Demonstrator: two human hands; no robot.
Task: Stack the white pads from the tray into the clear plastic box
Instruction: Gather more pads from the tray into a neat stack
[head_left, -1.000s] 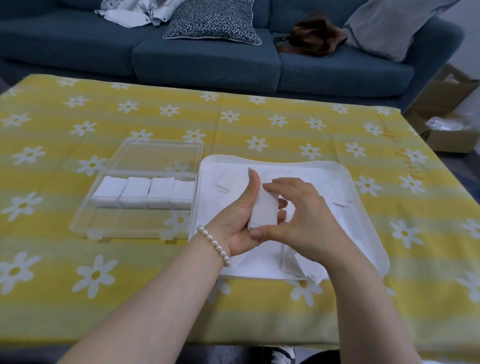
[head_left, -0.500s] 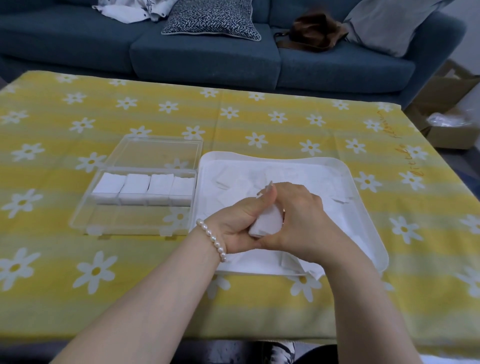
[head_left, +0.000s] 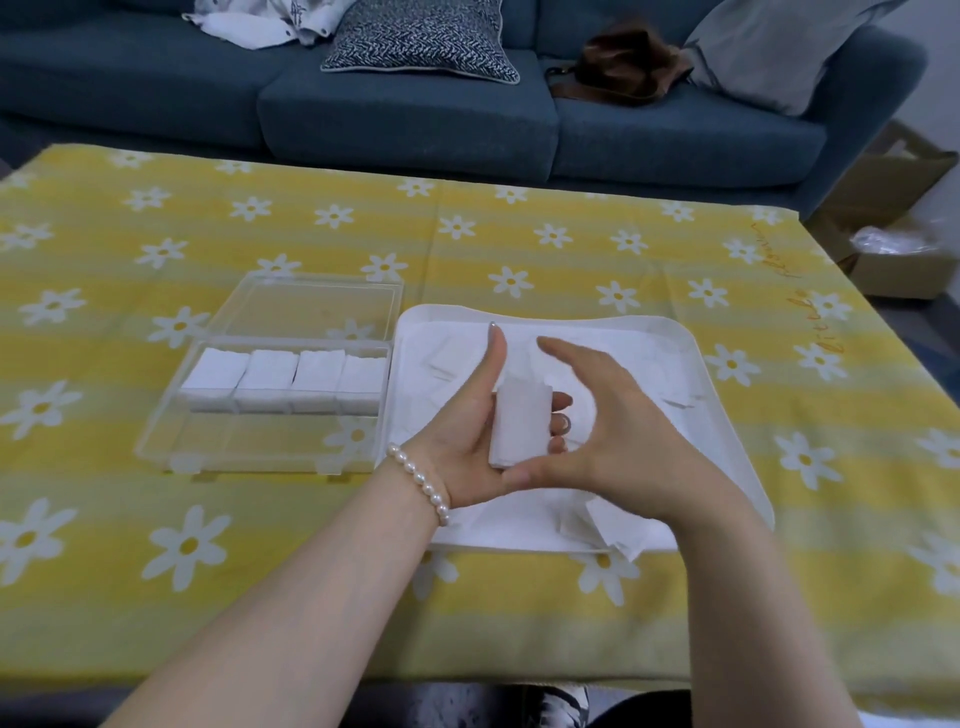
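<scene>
Most left fingers (head_left: 562, 401) behind pad stack (head_left: 521, 425)

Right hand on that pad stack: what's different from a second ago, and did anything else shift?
The right hand has opened and lifted its fingers off the stack of pads; only its thumb touches the stack's near end now. The left hand holds the stack as before, thumb up. The clear box with its four piles and the tray have not moved.
</scene>
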